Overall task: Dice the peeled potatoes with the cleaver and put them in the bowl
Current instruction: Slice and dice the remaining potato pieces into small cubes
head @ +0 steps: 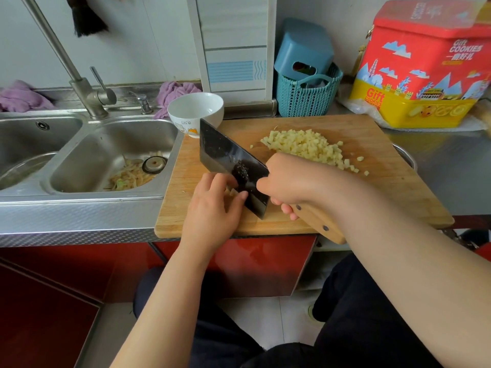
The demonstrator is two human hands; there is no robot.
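Dark-trousered legs fill the bottom of the view, with both bare forearms reaching up toward the cutting board (372,144) on the steel counter (451,166). On the right hand (289,181) the grip is fully closed round the wooden handle of the cleaver (231,158), whose dark blade runs from the hand toward 11 o'clock, edge down on the board. At 9 o'clock of the blade the left hand (212,211) has its fingers curled over a small remnant of potato (233,192), fingertips touching the blade's flat side; most of that piece is hidden under the fingers. A heap of diced potato (308,148) lies on the board at 1 o'clock of the right hand, with a few loose cubes strewn at its 4 o'clock edge. The white bowl (195,108) stands just off the board's far left corner, at 12 o'clock of the blade tip. At 9 o'clock of the board is the sink (87,155), with potato peelings (127,179) beside its drain. Beyond the board stand a teal basket (305,99) and a red and yellow cookie tin (425,70).
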